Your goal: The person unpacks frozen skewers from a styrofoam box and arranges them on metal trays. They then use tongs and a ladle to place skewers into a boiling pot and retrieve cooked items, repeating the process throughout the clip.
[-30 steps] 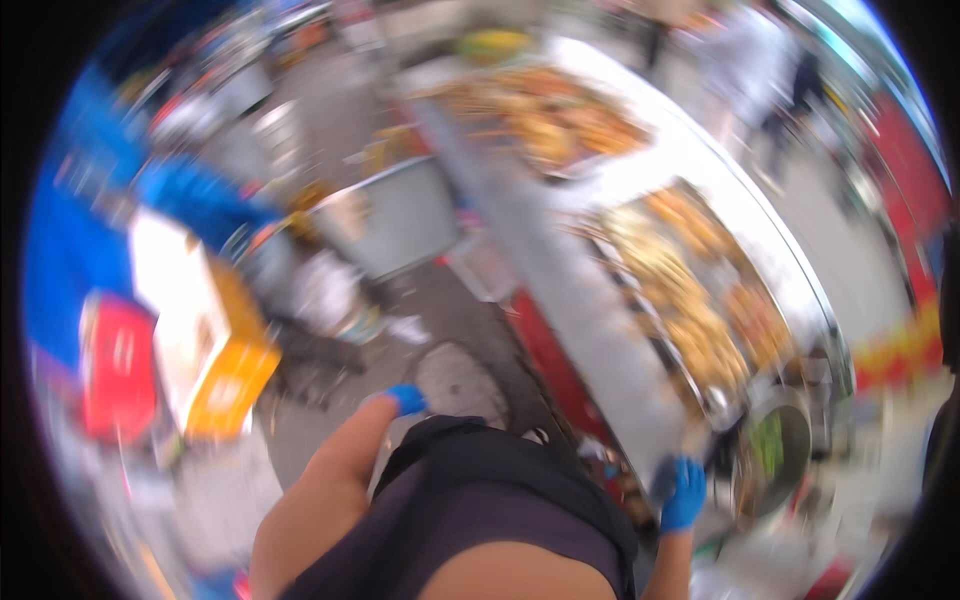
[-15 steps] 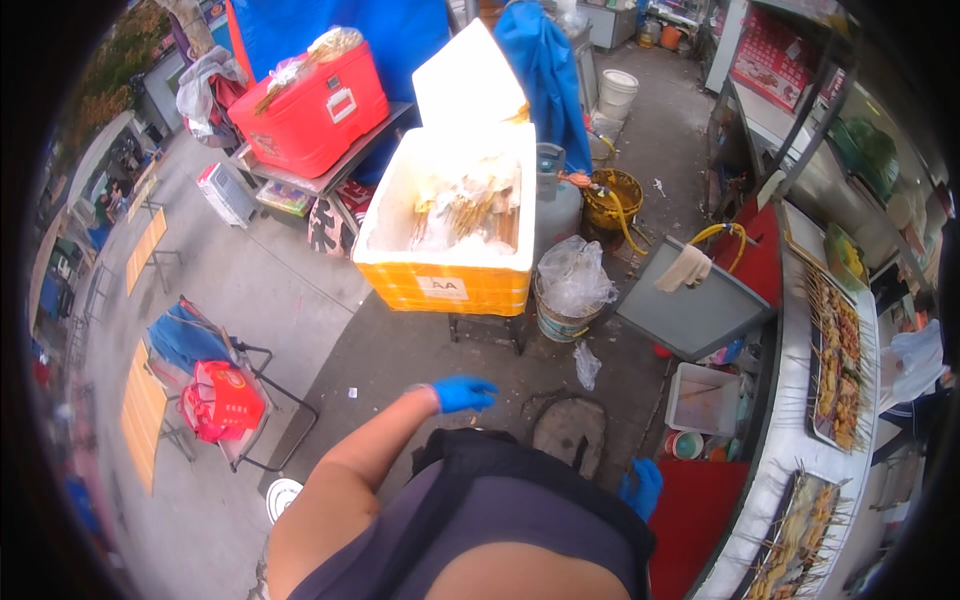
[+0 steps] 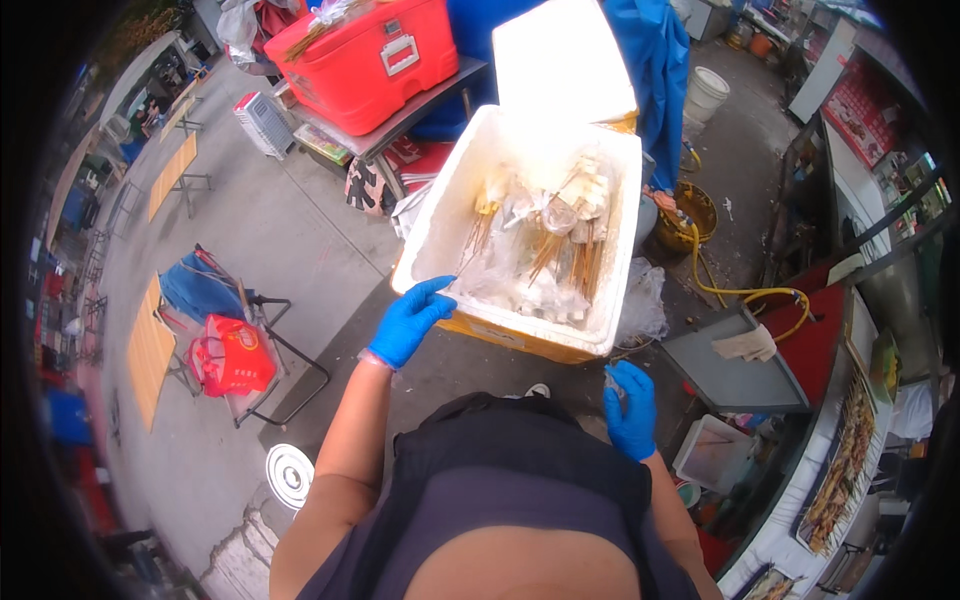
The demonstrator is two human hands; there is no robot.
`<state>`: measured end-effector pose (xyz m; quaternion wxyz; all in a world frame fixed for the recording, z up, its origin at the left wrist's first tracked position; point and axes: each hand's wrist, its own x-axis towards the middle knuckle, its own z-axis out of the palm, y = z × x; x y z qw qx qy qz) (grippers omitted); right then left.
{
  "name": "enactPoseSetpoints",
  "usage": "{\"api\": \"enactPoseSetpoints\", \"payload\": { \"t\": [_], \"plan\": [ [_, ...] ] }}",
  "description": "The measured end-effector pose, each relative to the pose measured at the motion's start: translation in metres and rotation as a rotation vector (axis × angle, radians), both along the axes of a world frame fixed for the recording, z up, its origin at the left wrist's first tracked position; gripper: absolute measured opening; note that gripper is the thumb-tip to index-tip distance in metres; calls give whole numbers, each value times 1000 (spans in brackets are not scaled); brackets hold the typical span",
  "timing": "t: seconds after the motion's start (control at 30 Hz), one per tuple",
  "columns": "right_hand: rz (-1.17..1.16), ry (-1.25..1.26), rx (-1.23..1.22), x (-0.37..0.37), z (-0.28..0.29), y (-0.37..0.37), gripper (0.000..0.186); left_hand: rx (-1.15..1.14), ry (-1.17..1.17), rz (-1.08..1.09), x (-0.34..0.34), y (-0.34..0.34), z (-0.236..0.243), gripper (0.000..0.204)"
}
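My left hand (image 3: 410, 320), in a blue glove, is at the near left corner of a white foam box (image 3: 425, 225), its fingers stretched toward the rim. Whether they touch it I cannot tell. Inside the box lie bundles of skewers (image 3: 545, 250) and crumpled clear plastic bags (image 3: 535, 290). My right hand (image 3: 630, 412), also gloved in blue, hangs just off the box's near right corner with its fingers curled. A small greyish, see-through bit shows between them, too unclear to name. The box's white lid (image 3: 562, 65) leans up behind it.
A red cooler (image 3: 365, 65) stands on a table at the back left. Left of me is a folding chair with a red bag (image 3: 235, 355). On the right, a yellow hose (image 3: 745, 292) runs by a grey panel (image 3: 735, 365), and a counter holds a tray of skewers (image 3: 840, 465).
I am closer to the foam box and see further into it. My left hand has moved up to its near corner. My right hand has risen from my side to near the box.
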<state>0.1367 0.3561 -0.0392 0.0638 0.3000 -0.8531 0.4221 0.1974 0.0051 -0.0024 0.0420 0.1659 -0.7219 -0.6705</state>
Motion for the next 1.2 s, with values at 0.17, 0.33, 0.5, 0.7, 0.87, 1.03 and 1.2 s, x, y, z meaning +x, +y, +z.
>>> {"api": "enactPoseSetpoints", "payload": {
  "t": [0.17, 0.33, 0.5, 0.7, 0.87, 1.03, 1.2],
  "plan": [
    [70, -110, -114, -62, 27, -75, 32, -35, -37, 26, -35, -41, 4, 44],
    [-51, -449, -415, -109, 9, -135, 33, 41, -30, -38, -94, -67, -7, 45],
    [-277, -479, -446, -146, 18, -169, 36, 35, 3, -161, -162, -84, -13, 48],
    [-367, -480, -326, -134, 21, -187, 46, -414, 143, -304, -258, -67, -17, 71],
    [-376, -259, -44, -120, 5, -212, 68, -826, 285, -201, -333, -27, -26, 74],
    [-455, -145, 195, -145, 10, -233, 73, -531, 178, -514, -380, -41, -22, 29],
    [-449, -33, 406, -173, -17, -211, 30, 92, 217, -468, -367, -67, 21, 28]
  ]
}}
